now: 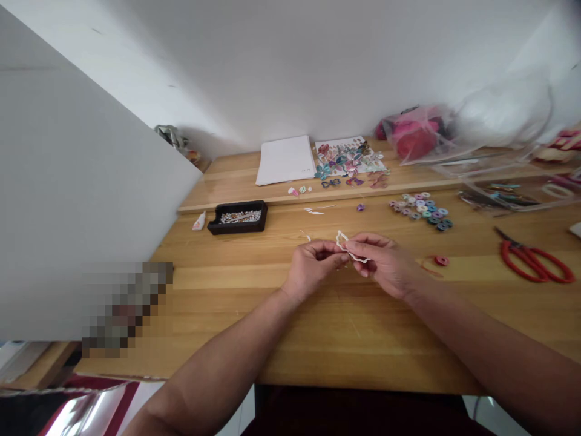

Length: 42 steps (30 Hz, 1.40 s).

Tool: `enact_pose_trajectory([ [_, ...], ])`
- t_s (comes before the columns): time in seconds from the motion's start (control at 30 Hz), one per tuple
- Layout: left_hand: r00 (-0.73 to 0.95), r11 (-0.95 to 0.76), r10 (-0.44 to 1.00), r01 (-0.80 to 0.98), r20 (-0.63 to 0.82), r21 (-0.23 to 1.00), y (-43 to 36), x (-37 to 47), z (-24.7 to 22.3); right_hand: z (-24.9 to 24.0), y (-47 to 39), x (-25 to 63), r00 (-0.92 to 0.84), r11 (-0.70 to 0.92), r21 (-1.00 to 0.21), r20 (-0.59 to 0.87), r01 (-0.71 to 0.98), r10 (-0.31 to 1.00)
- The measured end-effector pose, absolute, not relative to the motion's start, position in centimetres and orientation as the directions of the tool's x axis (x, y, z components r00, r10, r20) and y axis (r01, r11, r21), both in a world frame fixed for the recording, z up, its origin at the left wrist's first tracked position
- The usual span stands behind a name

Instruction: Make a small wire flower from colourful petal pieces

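Over the middle of the wooden table (318,327), both my hands meet at a small white looped piece with a wavy outline (342,237). My right hand (384,260) pinches it between thumb and fingers, and one strip of it shows below the thumb. My left hand (313,266) is closed at the left side of the piece, its thumb and fingertips pressed together there. The exact contact between the fingertips is too small to make out. Thin white scraps (320,212) lie just beyond my hands, and a red thread spool (441,260) rests right of them.
Red-handled scissors (529,257) lie at right, near many small thread bobbins (424,209). A black tray (238,217) of beads and a small white glue bottle (198,221) stand at left. Behind are white paper (285,160), colourful flower ornaments (347,160) and a clear plastic box (512,188).
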<state>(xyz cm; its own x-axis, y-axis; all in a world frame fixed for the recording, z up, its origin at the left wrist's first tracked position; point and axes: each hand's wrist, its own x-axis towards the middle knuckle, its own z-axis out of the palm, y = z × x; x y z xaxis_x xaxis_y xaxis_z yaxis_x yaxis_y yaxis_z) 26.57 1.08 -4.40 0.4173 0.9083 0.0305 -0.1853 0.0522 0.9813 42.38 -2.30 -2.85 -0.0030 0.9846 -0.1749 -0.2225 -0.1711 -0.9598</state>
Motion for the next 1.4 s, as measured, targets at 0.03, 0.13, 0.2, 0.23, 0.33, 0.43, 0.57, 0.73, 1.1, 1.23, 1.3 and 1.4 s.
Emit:
enact_pose_trajectory([
  [0.03,0.426,0.056,0.904,-0.177,0.025,0.983,1.08,26.54,-4.39,-2.92,-2.30,42.34,-0.007,-0.165,-0.961,-0.168,-0.221,0.986],
  [0.13,0.440,0.056,0.898,-0.154,0.018,0.987,1.10,26.45,-4.36,-3.05,-2.33,42.25,-0.031,-0.143,-0.967,-0.139,-0.212,0.990],
  [0.2,0.441,0.054,0.897,-0.149,0.018,0.987,1.13,26.39,-4.31,-2.99,-2.32,42.24,-0.034,-0.139,-0.967,-0.135,-0.214,0.990],
  [0.23,0.445,0.055,0.896,-0.143,0.015,0.988,1.13,26.36,-4.27,-2.90,-2.32,42.26,-0.029,-0.140,-0.967,-0.137,-0.212,0.990],
  [0.33,0.460,0.056,0.888,-0.106,-0.001,0.993,1.13,26.29,-4.10,-2.47,-2.31,42.34,-0.003,-0.128,-0.977,-0.130,-0.170,0.992],
  [0.43,0.466,0.064,0.885,-0.099,-0.011,0.993,1.12,26.27,-4.04,-2.12,-2.32,42.41,0.008,-0.116,-0.983,-0.118,-0.143,0.993],
  [0.57,0.466,0.114,0.884,-0.171,-0.022,0.979,1.17,26.30,-4.32,-2.25,-2.25,42.47,0.016,-0.147,-0.966,-0.154,-0.212,0.988],
  [0.73,0.464,0.125,0.886,-0.217,-0.010,0.968,1.21,26.39,-4.66,-2.72,-2.15,42.54,-0.005,-0.192,-0.929,-0.201,-0.316,0.980],
  [1.1,0.466,0.116,0.885,-0.219,-0.001,0.969,1.03,26.42,-4.16,-2.81,-2.21,42.13,-0.039,-0.207,-0.923,-0.205,-0.324,0.978],
  [1.23,0.470,0.105,0.883,-0.210,0.006,0.972,1.07,26.34,-4.22,-2.77,-2.35,42.11,-0.043,-0.222,-0.924,-0.219,-0.311,0.975],
  [1.3,0.464,0.103,0.886,-0.231,0.016,0.968,1.15,26.33,-4.39,-2.73,-2.39,42.10,-0.033,-0.224,-0.926,-0.225,-0.304,0.974],
  [1.4,0.438,0.104,0.899,-0.259,0.021,0.960,1.26,26.37,-4.65,-2.65,-2.42,42.07,-0.016,-0.201,-0.937,-0.205,-0.285,0.979],
])
